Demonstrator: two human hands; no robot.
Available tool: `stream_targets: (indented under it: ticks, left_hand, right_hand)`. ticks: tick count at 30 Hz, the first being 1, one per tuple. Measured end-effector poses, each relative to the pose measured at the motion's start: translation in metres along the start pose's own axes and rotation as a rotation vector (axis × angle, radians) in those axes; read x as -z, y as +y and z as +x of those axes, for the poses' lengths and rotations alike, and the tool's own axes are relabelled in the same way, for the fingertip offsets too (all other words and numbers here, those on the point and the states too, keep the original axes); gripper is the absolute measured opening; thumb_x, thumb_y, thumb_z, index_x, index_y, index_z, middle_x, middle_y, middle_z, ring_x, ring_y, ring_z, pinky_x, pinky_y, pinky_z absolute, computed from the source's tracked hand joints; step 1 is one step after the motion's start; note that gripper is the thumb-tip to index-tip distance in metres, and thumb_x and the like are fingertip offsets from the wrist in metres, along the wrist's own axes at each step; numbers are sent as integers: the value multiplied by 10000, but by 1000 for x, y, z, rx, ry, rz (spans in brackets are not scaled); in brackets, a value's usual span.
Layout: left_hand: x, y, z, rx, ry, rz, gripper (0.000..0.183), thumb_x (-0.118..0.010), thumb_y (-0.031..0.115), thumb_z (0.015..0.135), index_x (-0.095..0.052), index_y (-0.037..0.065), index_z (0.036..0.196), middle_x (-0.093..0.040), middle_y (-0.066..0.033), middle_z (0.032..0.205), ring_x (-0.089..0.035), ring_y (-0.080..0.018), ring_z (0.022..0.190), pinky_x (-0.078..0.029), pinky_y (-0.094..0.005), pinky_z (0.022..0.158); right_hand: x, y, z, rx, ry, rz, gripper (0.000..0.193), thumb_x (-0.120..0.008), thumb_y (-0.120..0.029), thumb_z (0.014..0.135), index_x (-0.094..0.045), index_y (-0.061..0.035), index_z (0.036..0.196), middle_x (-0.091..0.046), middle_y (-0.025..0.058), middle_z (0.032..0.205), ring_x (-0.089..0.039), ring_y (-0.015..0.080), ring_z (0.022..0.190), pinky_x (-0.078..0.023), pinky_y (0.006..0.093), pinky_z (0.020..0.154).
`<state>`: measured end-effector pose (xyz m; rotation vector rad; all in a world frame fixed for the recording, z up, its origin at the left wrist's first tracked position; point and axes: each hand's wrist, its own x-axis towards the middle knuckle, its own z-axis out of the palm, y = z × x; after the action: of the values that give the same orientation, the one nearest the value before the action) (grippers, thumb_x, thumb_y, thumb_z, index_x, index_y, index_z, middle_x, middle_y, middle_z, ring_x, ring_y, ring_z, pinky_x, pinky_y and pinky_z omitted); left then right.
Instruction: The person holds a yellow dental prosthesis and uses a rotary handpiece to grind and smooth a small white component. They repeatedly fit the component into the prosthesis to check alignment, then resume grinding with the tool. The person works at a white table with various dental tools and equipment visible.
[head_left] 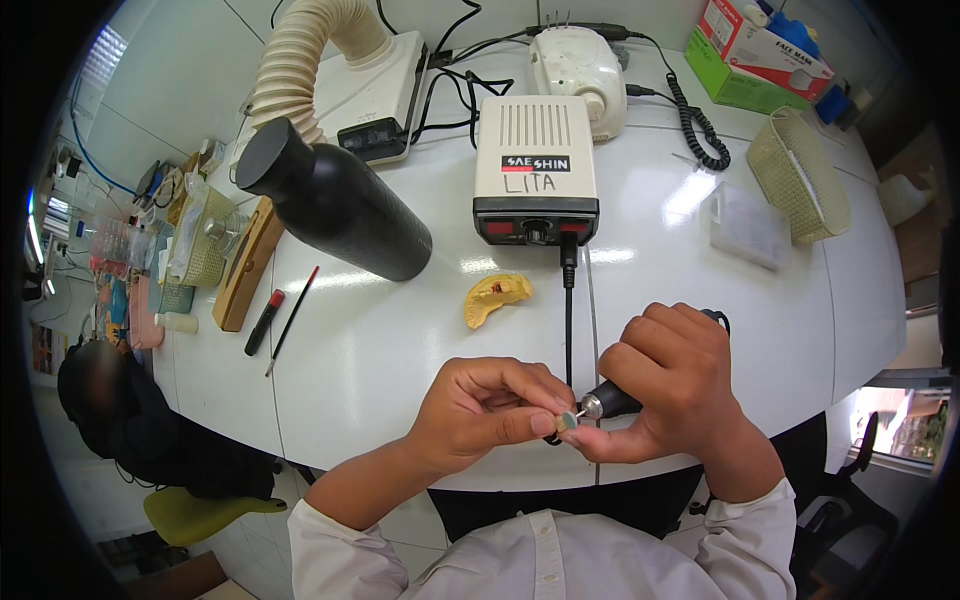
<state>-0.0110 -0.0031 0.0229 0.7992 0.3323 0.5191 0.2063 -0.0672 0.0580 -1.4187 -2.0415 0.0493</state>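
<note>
In the head view, pinching a small, roundish grey piece (pixel 567 421) with the left hand (pixel 490 407), thumb against fingers, at the metal tip of a smooth black drill (pixel 618 400); clasping the drill in the right hand (pixel 668 382), fingers curled. Beyond, on the glossy white table (pixel 370 350), a rough, curved yellow mould (pixel 490 297) and slotted cream box (pixel 536 140).

Bright, with glare; edges perhaps soft.

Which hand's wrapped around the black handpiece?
The right hand: its fingers curl around the black handpiece. The left hand instead pinches a small piece by the metal tip.
</note>
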Motion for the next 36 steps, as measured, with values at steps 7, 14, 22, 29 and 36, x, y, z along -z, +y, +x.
stream_targets:
  ticks: [7, 14, 22, 29, 36]
  left_hand:
    - [-2, 2, 0, 14, 29, 8, 99, -751, 44, 855, -714, 3, 937, -691, -165, 906, -619, -220, 876, -506, -348, 803]
    - [-3, 2, 0, 12, 29, 18, 91, -748, 47, 860, -712, 2, 931, -691, -168, 909, -613, -217, 868, -500, -342, 784]
    - [-3, 2, 0, 11, 30, 14, 98, -747, 57, 867, -707, 3, 939, -691, -165, 909, -610, -212, 869, -493, -335, 782]
    - [4, -1, 1, -19, -50, -10, 65, -696, -4, 903, -673, -26, 960, -687, -172, 1001, -671, -179, 896, -552, -302, 835]
    - [5, -3, 0, -17, -59, -21, 69, -695, -2, 903, -672, -24, 964, -683, -172, 1013, -660, -169, 908, -538, -296, 856]
  right_hand:
    - [1, 0, 0, 6, -38, -3, 445, -775, -512, 697, -555, -128, 654, -409, 1, 615, -444, 178, 545, -324, 317, 511]
    - [1, 0, 0, 15, -46, -5, 434, -783, -508, 688, -570, -130, 661, -415, 3, 616, -448, 177, 547, -328, 315, 512]
    - [-1, -1, -1, 24, -59, -14, 426, -784, -503, 688, -578, -130, 663, -426, 3, 618, -453, 175, 551, -331, 315, 513]
    - [-1, -1, -1, 22, -46, -13, 428, -783, -506, 689, -578, -132, 664, -428, 4, 620, -455, 176, 554, -333, 315, 513]
    - [1, 0, 1, 12, -11, -14, 475, -785, -533, 697, -548, -124, 652, -403, 6, 617, -446, 181, 546, -331, 318, 507]
